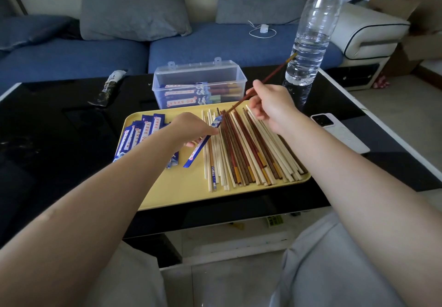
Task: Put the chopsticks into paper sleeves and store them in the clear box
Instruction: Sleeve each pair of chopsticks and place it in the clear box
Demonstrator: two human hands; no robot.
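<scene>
My left hand holds a blue paper sleeve slanted over the yellow tray. My right hand pinches dark brown chopsticks whose thin tips meet the sleeve's upper opening and whose yellow-tipped end points up to the right. Several loose chopsticks, pale and brown, lie side by side on the tray's right half. A fan of empty blue sleeves lies on its left half. Behind the tray stands the clear box, lid open, with several sleeved pairs inside.
A tall water bottle stands at the back right of the black table. A white phone lies right of the tray. A dark wrapper lies at the back left. A blue sofa runs behind.
</scene>
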